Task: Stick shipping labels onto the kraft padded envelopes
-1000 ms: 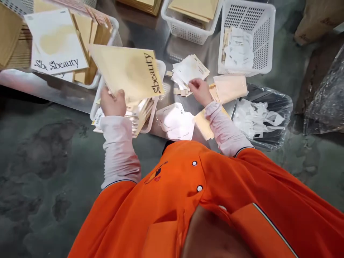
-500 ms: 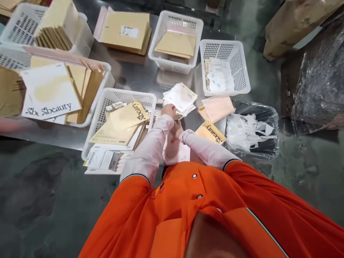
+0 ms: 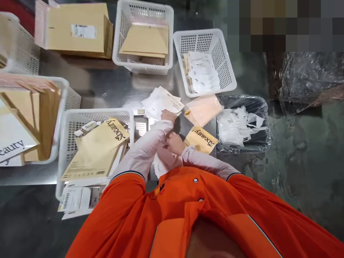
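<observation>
My left hand is at the lower right edge of a fanned pile of white printed cards, its fingers curled. My right hand is just below it, closed, above a pale pinkish-white sheet or packet close to my body. What either hand pinches is too small or hidden to name. To the right of my right hand lies a yellow envelope with black lettering. A pale pink pouch lies above that envelope.
A white basket of yellow and white packets stands at left. Farther back are a basket of tan envelopes, a stack of tan envelopes and a basket of white papers. A plastic-lined bin holds white scraps at right.
The view has shifted, so the baskets at left appear larger and farther left. My hands sit slightly lower in the picture, with the left still beside the white cards.
</observation>
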The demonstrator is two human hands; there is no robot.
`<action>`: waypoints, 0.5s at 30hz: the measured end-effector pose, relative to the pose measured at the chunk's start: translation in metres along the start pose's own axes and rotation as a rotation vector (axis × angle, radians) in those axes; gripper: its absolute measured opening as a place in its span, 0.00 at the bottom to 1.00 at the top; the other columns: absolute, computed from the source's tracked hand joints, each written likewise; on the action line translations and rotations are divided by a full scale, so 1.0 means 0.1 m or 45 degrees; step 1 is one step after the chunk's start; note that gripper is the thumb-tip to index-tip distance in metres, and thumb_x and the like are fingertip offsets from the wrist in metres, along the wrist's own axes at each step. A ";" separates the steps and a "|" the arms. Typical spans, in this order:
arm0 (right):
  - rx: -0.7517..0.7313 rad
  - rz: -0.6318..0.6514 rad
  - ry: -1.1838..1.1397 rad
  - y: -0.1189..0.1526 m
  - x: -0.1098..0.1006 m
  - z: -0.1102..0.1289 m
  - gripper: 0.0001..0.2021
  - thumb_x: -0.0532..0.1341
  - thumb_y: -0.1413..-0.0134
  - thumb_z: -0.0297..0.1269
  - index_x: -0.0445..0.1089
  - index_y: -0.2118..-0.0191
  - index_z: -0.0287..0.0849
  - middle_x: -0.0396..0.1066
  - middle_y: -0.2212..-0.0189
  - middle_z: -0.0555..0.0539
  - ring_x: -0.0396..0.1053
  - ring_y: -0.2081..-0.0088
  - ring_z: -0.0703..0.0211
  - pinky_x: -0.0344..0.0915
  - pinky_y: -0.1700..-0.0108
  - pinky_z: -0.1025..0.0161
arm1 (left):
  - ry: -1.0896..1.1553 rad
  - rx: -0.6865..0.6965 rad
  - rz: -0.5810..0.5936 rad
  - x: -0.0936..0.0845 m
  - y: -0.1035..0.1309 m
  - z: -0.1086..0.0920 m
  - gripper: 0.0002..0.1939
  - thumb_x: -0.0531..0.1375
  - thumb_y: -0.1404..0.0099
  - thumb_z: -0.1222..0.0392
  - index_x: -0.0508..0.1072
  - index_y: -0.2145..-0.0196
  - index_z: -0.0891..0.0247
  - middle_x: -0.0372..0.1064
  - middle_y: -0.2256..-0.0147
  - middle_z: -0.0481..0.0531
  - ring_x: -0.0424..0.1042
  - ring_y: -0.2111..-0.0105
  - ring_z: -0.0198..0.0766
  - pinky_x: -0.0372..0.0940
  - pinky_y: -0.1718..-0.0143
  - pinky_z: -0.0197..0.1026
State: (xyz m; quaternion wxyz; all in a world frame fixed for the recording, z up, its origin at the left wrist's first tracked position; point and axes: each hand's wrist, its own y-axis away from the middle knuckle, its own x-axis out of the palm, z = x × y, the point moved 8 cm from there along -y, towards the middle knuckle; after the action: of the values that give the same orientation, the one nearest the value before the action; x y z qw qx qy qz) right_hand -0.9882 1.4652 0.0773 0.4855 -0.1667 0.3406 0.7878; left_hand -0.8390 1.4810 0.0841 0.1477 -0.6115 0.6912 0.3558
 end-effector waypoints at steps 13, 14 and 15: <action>0.428 -0.314 -1.401 0.31 -0.46 -1.08 0.14 0.67 0.41 0.46 0.68 0.56 0.44 0.81 0.59 0.44 0.79 0.54 0.52 0.76 0.48 0.54 | 0.646 -0.037 -0.184 -0.99 0.73 0.58 0.12 0.61 0.36 0.54 0.74 0.57 0.60 0.76 0.60 0.54 0.75 0.59 0.44 0.71 0.51 0.49; 0.441 -0.385 -1.495 0.28 -0.48 -1.13 0.15 0.65 0.39 0.50 0.68 0.56 0.44 0.81 0.58 0.44 0.80 0.54 0.53 0.77 0.46 0.54 | 0.714 -0.134 -0.099 -0.84 0.85 0.71 0.13 0.62 0.38 0.51 0.73 0.59 0.60 0.76 0.64 0.54 0.74 0.63 0.45 0.72 0.56 0.50; 0.438 -0.440 -1.567 0.25 -0.50 -1.15 0.17 0.64 0.38 0.53 0.68 0.56 0.45 0.81 0.57 0.44 0.80 0.53 0.53 0.77 0.45 0.54 | 0.735 -0.202 -0.010 -0.70 0.95 0.81 0.13 0.63 0.41 0.50 0.73 0.62 0.59 0.74 0.68 0.53 0.74 0.67 0.46 0.72 0.60 0.52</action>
State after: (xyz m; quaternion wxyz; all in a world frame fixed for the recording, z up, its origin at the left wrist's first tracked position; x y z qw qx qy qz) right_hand -0.9943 1.3450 0.0336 0.7305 0.3415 0.0903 0.5845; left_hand -0.9339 1.5873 0.1011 -0.1019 -0.6997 0.6722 0.2194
